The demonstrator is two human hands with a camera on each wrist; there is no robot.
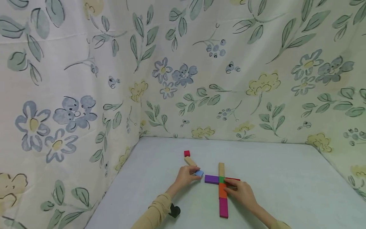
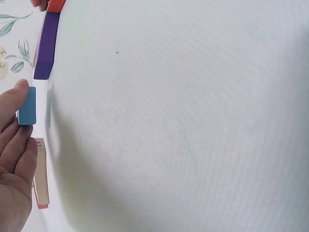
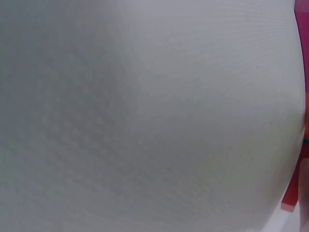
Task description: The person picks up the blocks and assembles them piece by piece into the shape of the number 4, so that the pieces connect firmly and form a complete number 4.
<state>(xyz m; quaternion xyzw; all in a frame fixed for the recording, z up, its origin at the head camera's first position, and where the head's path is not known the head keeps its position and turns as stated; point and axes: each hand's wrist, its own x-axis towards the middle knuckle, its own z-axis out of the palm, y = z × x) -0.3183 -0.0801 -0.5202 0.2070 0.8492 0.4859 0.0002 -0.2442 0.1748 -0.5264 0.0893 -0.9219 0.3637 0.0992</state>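
Note:
In the head view my left hand [image 1: 185,176] pinches a small light blue block [image 1: 199,173] between thumb and fingers. The left wrist view also shows this blue block [image 2: 27,106] at the fingertips. My right hand [image 1: 241,192] reaches over a cross of blocks, its fingertips touching near the green block [image 1: 221,180] and the orange block [image 1: 222,190]. A purple block [image 1: 212,179] forms the left arm and a red block [image 1: 233,179], partly hidden by fingers, the right. A natural wood block [image 1: 221,169] extends the far end, a magenta block [image 1: 223,207] the near end.
Beyond the left hand lie another natural wood block [image 1: 190,161] and a red block [image 1: 187,153]. A black heart-shaped piece [image 1: 174,210] sits by the left sleeve. Floral cloth [image 1: 211,105] hangs behind and beside the white table [image 1: 274,165].

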